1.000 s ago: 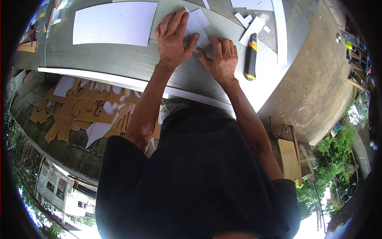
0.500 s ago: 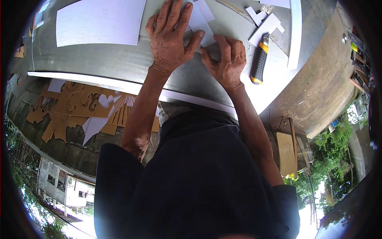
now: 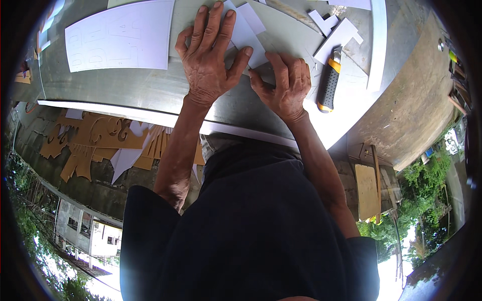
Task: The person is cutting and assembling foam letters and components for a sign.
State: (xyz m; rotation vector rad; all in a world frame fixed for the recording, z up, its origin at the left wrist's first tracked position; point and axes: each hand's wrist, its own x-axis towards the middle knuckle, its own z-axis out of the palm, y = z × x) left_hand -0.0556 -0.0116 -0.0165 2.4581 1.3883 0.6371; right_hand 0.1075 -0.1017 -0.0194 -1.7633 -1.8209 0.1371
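Note:
My left hand point(image 3: 207, 62) lies flat with its fingers spread, its thumb over a narrow white board strip point(image 3: 249, 44). At the strip's near end is my right hand point(image 3: 285, 85). Its thumb and index fingertips are apart along that end edge, and the other fingers curl in. Whether those tips press on the strip, I cannot tell. A utility knife point(image 3: 329, 84) with a black and yellow handle rests to the right of my right hand. Partly under the strip lies another pale piece point(image 3: 253, 19).
White cut pieces point(image 3: 337, 40) lie beyond the knife, and a long white strip point(image 3: 376, 55) runs along the right. A white sheet with pencilled outlines point(image 3: 120, 37) is at the left of the metal-topped table point(image 3: 145, 90). Brown cut-out panels point(image 3: 95, 135) lie below the table's near edge.
The view has shifted slightly, so the table and its contents appear a little lower. Both hands keep nearly the same pose at the strip.

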